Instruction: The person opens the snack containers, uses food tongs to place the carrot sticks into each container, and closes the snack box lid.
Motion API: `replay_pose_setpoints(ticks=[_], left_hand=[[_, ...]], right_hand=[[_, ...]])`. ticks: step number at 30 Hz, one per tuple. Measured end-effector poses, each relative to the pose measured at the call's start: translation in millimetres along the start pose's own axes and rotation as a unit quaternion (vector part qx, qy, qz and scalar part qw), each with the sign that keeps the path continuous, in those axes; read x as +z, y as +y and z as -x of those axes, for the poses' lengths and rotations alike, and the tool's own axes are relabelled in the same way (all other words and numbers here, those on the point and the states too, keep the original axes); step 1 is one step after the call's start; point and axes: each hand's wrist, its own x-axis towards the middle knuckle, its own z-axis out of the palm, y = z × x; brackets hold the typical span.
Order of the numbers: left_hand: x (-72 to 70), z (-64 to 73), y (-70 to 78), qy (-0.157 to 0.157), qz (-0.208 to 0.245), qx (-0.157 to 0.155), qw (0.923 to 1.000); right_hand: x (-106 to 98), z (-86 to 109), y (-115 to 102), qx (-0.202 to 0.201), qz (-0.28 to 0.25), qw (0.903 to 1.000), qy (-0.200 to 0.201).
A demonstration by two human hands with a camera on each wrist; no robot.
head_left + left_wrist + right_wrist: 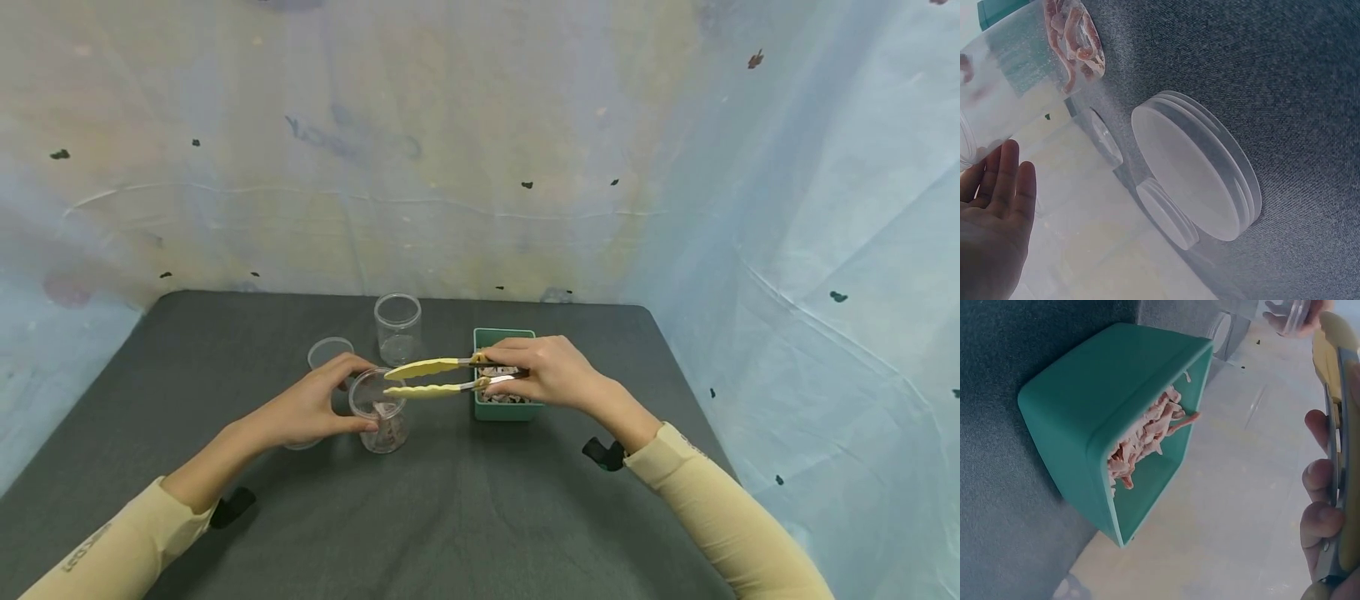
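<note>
My left hand holds a clear plastic jar near its rim, thumb on one side and fingers on the other. In the left wrist view, pinkish-brown dried strips lie at the jar's bottom. My right hand grips a pair of tongs with yellow tips and metal arms. Those tips point left, apart from each other, at the jar's mouth; nothing shows between them. Below the right hand stands a green rectangular tub, part-filled with similar pinkish strips.
A second clear jar stands behind the held one. Two clear round lids lie left of the jars, the nearer lid larger in the left wrist view, the farther lid beyond. Dark grey cloth covers the table; plastic sheeting hangs behind.
</note>
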Motion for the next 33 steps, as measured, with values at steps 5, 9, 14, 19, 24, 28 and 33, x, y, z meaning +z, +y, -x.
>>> replay_pose_setpoints(ticks=[5, 9, 14, 19, 24, 28, 33], left_hand=[[-0.9, -0.3, 1.5, 0.000, -0.004, 0.001, 1.0000], [-2.0, -0.3, 2.8, 0.001, -0.003, -0.001, 1.0000], [-1.5, -0.3, 2.8, -0.002, -0.001, -0.004, 1.0000], [-2.0, 1.0, 1.4, -0.004, 0.003, -0.001, 1.0000], [-3.5, 2.4, -0.4, -0.004, 0.002, -0.001, 1.0000], [-4.2, 4.5, -1.6, -0.002, 0.002, -0.003, 1.0000], [-4.4, 5.7, -2.2, 0.000, 0.004, -0.004, 1.0000]], right_hand=[[-2.9, 2.8, -2.3, -0.018, -0.030, 0.9994, 0.003], [-2.5, 4.4, -3.8, -0.021, -0.036, 0.9991, -0.002], [-3.0, 13.0, -1.9, 0.004, -0.024, 0.9997, -0.003], [-8.0, 36.2, 7.4, 0.033, -0.009, 0.9994, 0.009], [-14.7, 64.4, 21.3, 0.076, -0.008, 0.9969, 0.020], [-19.1, 83.2, 32.9, 0.118, -0.004, 0.9929, 0.013], [-23.5, 97.6, 43.4, 0.158, 0.014, 0.9871, -0.022]])
